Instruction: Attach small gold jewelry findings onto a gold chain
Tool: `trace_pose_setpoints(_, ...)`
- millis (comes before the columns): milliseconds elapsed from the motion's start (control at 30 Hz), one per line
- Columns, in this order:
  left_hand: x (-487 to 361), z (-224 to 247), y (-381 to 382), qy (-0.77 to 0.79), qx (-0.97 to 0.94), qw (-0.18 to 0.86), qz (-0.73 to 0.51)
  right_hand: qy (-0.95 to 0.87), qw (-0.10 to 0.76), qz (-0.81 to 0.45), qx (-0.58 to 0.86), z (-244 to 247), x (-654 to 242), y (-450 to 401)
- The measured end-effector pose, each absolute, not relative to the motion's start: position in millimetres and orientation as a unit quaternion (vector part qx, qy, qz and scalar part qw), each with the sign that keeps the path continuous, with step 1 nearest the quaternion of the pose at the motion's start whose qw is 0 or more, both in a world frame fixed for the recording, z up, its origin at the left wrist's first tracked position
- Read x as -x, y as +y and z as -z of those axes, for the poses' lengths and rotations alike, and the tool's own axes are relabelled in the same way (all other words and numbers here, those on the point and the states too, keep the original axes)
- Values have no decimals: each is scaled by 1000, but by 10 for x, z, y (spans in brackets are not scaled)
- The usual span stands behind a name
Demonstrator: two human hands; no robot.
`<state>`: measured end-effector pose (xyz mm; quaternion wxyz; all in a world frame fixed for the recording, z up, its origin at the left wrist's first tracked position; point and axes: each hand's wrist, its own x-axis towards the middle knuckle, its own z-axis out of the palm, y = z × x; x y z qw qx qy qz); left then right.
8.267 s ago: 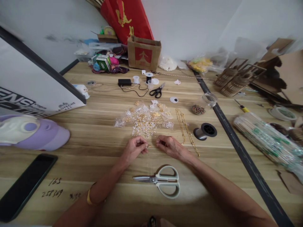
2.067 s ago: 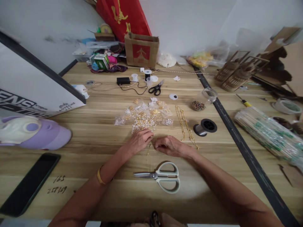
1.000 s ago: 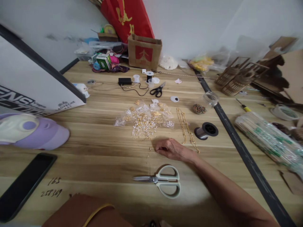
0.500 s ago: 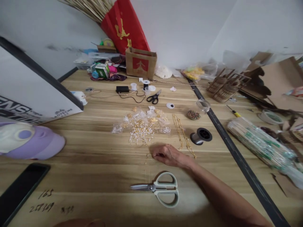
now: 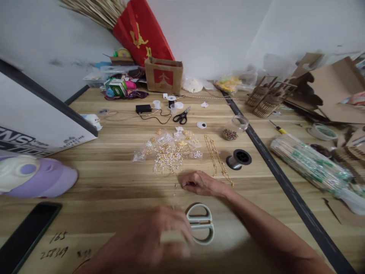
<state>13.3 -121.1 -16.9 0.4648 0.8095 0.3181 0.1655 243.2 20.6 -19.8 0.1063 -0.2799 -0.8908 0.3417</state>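
My right hand (image 5: 199, 183) rests on the table with its fingers curled closed; what they pinch, if anything, is hidden. Just left of the fingertips lies a thin strand with a few tiny gold beads (image 5: 175, 186). Beyond it spreads a pile of clear and gold beads (image 5: 168, 158) with small plastic bags. My left hand (image 5: 159, 232) is blurred, with a gap between thumb and fingers. It hovers over the blade end of the pale-handled scissors (image 5: 209, 234), hiding the blades. A gold chain (image 5: 212, 154) and a wire spool (image 5: 238, 159) lie past my right hand.
A phone (image 5: 31, 232) and a purple cap (image 5: 54, 177) are at the left. Black scissors (image 5: 181, 117) and a bead jar (image 5: 230, 134) stand farther back. On the right are wrapped sticks (image 5: 308, 167) and a cardboard box (image 5: 336, 85).
My left hand has come up from the bottom edge to over the scissors blades. The right hand stays closed in about the same place. The view has shifted slightly.
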Motion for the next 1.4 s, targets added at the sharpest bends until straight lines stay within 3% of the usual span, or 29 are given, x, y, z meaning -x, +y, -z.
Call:
trace_pose_setpoints(133,-354,-74,-510,488,-820,253,-160,-891,110,-343,277,236,-2437,217)
trace_pose_setpoints(300,-415,158,-464,525,-835,120,-117,-892,123,-334,278,247,-2436,216)
trace_pose_setpoints(767,-629,346,-268,506,-792,229,-252,-881,122,-340,304,275,-2433,208)
trace_pose_setpoints(1400,-516,404,-232,508,-750,308,-292,-808,137,-481,312,217,-2441,239)
